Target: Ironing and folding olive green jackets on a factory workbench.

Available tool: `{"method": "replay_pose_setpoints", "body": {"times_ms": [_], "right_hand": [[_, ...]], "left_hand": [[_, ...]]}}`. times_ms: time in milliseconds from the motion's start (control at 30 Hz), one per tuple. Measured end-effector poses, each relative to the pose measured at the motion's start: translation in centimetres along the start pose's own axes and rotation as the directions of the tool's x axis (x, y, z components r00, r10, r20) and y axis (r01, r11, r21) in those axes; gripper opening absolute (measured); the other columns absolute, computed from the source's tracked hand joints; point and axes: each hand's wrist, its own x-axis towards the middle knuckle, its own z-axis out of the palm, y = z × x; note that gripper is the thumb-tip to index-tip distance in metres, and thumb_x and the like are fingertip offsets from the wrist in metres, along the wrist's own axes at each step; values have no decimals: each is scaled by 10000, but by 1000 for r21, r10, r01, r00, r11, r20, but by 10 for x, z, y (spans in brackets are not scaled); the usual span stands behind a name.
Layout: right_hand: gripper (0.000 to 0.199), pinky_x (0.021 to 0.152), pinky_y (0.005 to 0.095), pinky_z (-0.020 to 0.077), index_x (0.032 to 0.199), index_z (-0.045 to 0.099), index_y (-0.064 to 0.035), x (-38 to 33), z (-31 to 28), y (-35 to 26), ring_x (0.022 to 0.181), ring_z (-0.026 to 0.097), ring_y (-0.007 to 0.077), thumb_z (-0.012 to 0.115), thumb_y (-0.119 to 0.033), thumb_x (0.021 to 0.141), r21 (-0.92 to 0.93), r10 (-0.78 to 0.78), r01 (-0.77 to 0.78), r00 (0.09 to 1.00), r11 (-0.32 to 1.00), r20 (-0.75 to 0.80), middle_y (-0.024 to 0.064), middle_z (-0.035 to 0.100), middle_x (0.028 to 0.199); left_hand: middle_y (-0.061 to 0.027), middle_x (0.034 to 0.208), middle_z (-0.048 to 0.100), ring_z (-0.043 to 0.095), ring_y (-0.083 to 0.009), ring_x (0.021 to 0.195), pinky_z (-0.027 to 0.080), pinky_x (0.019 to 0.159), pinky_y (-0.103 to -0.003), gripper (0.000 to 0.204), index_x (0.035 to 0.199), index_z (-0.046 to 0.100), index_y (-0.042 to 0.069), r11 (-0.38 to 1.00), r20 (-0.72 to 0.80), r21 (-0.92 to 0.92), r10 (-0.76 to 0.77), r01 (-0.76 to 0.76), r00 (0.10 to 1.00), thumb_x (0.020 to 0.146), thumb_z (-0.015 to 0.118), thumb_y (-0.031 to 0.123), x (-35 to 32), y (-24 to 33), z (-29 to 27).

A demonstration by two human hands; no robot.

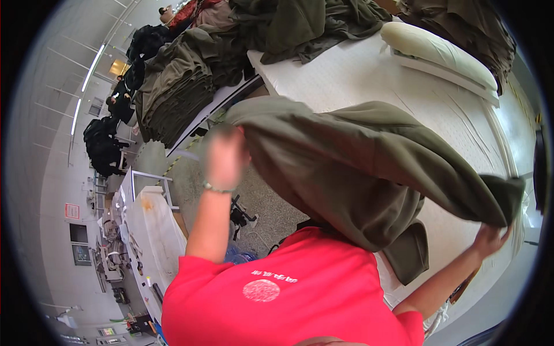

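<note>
An olive-green garment point(340, 167), apparently with a long sleeve, is stretched in the air between my two hands, in front of my red shirt. My left hand point(224, 160) is raised and grips its upper left edge; the fingers are smeared by blur. At the far right, lower down, my right hand point(490, 239) is closed on the dark end of the sleeve-like part. A lower flap of the cloth hangs over the edge of the white padded table point(340, 81). Folds hide the garment's front.
A cream padded pressing board point(441, 52) stands on the table's far right. Tall stacks of olive cloth point(176, 92) lie to the far left, with more heaped behind. Several people in dark clothes point(104, 144) are farther left. A white side table point(153, 230) stands at my left.
</note>
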Motion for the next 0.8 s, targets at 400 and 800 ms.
{"method": "replay_pose_setpoints", "body": {"times_ms": [400,800], "right_hand": [[485,1159,444,361,1412,511,29,-117,66,56,1361,486,311,550,-256,1022,149,180,-153,964,977,-195,174,532,1459],[449,1014,427,500,1363,547,15,-243,84,41,1168,628,286,546,-281,1026,-354,-181,-61,770,933,-612,159,631,1303]], "left_hand": [[-146,1252,643,634,-304,1116,539,948,-475,437,1240,613,-17,825,-523,-172,386,-538,760,1020,587,360,294,137,-16],[-281,1142,692,660,-412,1080,498,950,-462,546,1174,650,-89,434,310,672,571,-600,760,847,755,334,504,10,256]]}}
